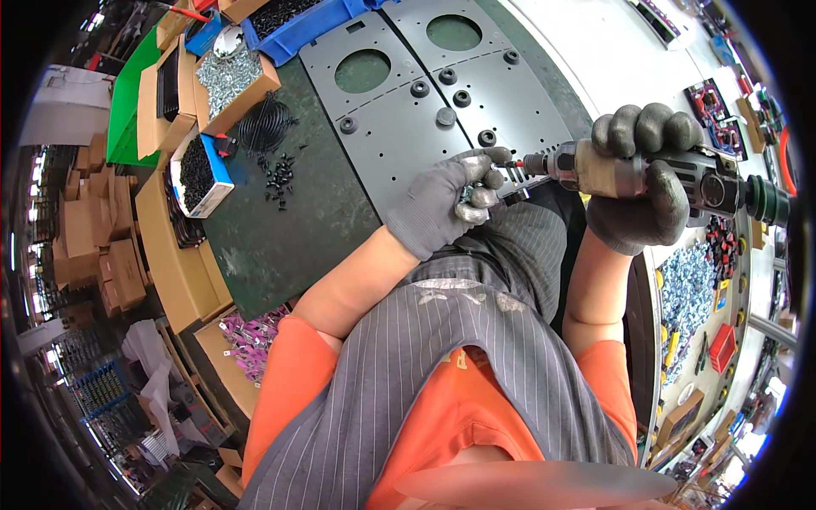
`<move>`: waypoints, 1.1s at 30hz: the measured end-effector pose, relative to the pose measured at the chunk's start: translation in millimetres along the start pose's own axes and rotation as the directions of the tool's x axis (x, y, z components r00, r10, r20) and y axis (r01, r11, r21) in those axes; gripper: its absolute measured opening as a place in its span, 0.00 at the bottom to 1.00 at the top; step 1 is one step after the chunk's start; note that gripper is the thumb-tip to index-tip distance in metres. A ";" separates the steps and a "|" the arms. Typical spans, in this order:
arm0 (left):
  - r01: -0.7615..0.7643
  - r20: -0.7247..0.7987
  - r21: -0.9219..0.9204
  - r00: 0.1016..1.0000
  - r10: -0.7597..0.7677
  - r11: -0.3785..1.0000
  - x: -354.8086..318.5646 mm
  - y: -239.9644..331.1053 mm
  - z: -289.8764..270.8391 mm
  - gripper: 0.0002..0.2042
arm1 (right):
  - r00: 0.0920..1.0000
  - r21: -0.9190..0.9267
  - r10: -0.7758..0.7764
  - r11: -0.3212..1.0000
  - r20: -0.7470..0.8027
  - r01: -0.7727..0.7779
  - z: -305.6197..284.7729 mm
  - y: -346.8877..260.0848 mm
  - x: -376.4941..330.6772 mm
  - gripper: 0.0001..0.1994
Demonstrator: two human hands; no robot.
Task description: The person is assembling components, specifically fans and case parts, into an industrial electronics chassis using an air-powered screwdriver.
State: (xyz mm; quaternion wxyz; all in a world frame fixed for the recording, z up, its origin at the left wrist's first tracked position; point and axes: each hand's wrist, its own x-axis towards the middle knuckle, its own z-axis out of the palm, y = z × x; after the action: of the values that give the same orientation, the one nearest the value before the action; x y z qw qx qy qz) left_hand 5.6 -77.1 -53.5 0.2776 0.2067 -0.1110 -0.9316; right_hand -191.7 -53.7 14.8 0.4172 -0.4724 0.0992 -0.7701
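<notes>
My right hand point(642, 183), in a dark grey work glove, wraps round a power screwdriver point(596, 168) with a tan-wrapped body. Its bit points left, its tip close to the fingertips of my left hand point(449, 197). That hand, gloved in grey too, is curled over the near edge of a grey metal panel point(408, 140), with small shiny metal pieces showing between its fingers; their kind is not clear. A second, similar panel point(518, 98) lies alongside. Both have a large round hole, and black round feet point(445, 116) stand on them.
On the green-topped table point(280, 246), loose black screws point(279, 177) and a black wire coil point(265, 127) lie left of the panels. Beyond are a box of silver screws point(229, 76), a box of black screws point(197, 176) and a blue bin point(306, 30). Purple parts point(255, 340) fill a carton near my left elbow.
</notes>
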 end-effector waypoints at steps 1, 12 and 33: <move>0.012 0.012 -0.010 1.000 -0.012 1.000 0.0 -0.9 0.1 0.13 | 1.000 0.023 -0.001 1.000 0.020 0.001 -0.9 -0.3 -0.6 0.19; 0.139 0.210 -0.078 0.970 -0.120 0.987 3.5 -5.1 -13.2 0.18 | 0.988 0.124 0.032 0.992 -0.150 -0.013 -4.5 -2.1 -9.7 0.15; 0.022 0.227 0.840 0.893 0.388 -0.543 22.1 -18.8 -3.5 0.13 | 0.961 -0.192 0.244 0.945 -0.129 -0.266 -14.0 12.9 -19.8 0.19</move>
State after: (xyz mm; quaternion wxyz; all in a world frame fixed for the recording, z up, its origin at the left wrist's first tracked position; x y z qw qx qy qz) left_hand -18.5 -74.4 -69.8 0.1490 0.4227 -0.8563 -0.2569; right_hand -191.9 -50.7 -12.6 0.4561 -0.4561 0.2607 -0.7183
